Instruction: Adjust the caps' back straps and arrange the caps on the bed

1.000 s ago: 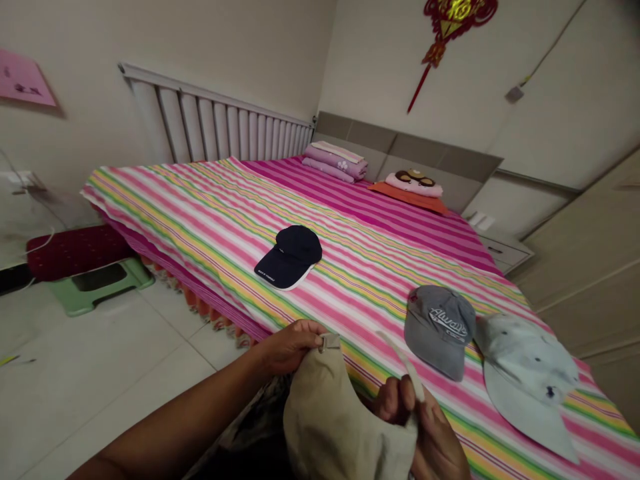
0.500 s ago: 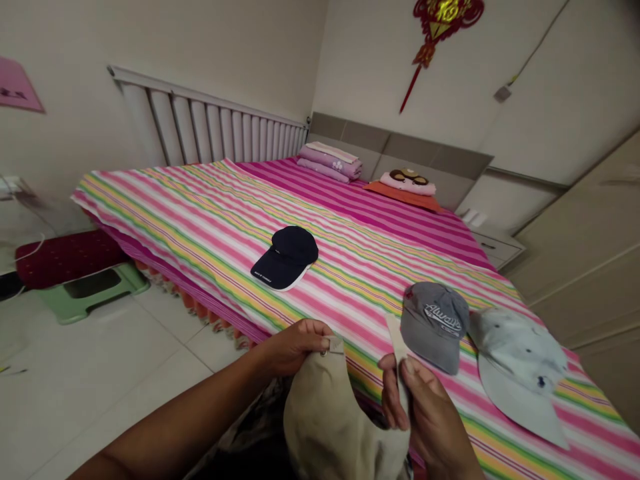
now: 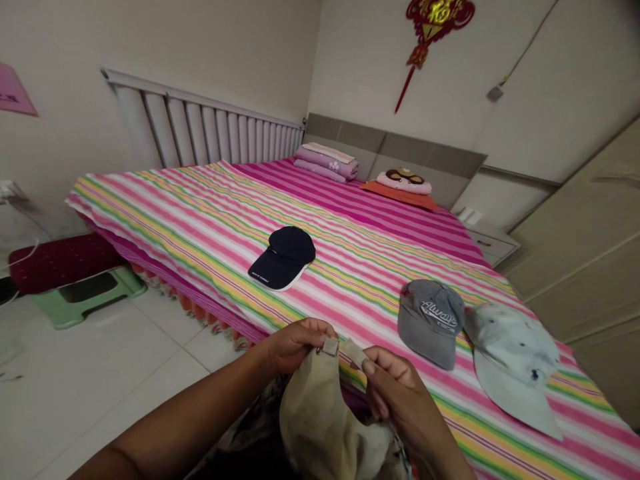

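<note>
A beige cap (image 3: 313,413) hangs between my two hands at the near edge of the bed, its back opening towards me and partly below the view. My left hand (image 3: 300,343) pinches the cap at its buckle end. In my right hand (image 3: 395,387) is the loose end of the cap's strap (image 3: 354,353), held between thumb and fingers. The strap tip is close to the buckle; a small gap shows between them. To the right of my right hand lies a grey cap (image 3: 431,323) with white lettering.
A striped sheet (image 3: 200,220) covers the bed. A navy cap (image 3: 284,257) lies mid-bed and a pale cap (image 3: 515,367) at the right. Folded bedding (image 3: 326,163) is by the headboard (image 3: 350,133). On the floor at left stands a green stool (image 3: 90,297).
My right hand has moved left and brought the strap end from upright near the grey cap over to the buckle. My left hand keeps its pinch. The view has shifted slightly.
</note>
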Motion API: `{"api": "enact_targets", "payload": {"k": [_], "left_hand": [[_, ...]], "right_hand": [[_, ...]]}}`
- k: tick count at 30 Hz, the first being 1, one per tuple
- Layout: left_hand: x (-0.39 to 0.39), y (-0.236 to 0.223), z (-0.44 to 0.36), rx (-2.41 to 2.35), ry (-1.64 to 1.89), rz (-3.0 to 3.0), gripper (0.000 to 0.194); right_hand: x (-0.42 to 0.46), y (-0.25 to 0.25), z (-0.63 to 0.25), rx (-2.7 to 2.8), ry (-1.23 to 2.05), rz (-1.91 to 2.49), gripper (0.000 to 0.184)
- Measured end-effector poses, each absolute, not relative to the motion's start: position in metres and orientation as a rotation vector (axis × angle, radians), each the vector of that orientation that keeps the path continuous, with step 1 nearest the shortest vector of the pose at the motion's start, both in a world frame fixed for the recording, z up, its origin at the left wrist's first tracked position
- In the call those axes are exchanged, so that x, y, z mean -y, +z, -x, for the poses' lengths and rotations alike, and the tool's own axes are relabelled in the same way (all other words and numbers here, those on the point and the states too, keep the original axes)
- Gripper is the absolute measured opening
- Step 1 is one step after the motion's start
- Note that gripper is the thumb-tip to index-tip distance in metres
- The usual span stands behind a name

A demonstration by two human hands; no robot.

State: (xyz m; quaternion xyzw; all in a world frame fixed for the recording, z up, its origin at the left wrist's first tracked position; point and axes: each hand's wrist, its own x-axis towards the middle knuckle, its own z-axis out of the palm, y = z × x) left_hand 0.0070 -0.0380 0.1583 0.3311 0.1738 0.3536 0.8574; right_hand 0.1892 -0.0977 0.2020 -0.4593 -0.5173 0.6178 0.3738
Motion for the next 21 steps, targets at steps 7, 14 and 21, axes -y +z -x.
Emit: {"api": "enact_targets", "payload": {"k": [7,14,21], "left_hand": [[0.04,0.164,-0.007,-0.335,0.729,-0.706,0.02],[0.042,0.17,-0.009,-0.429,0.745,-0.727,0.024],[0.043,0.173,-0.008,-0.478,0.733,-0.818,0.023]], "right_hand": [[0.095,0.21,-0.185,1.386,1.444,1.304,0.037],[0.096,0.214,-0.183,1.41,1.419,1.342,0.038],[0.097,0.217,-0.187,1.467,1.41,1.335,0.034]]}}
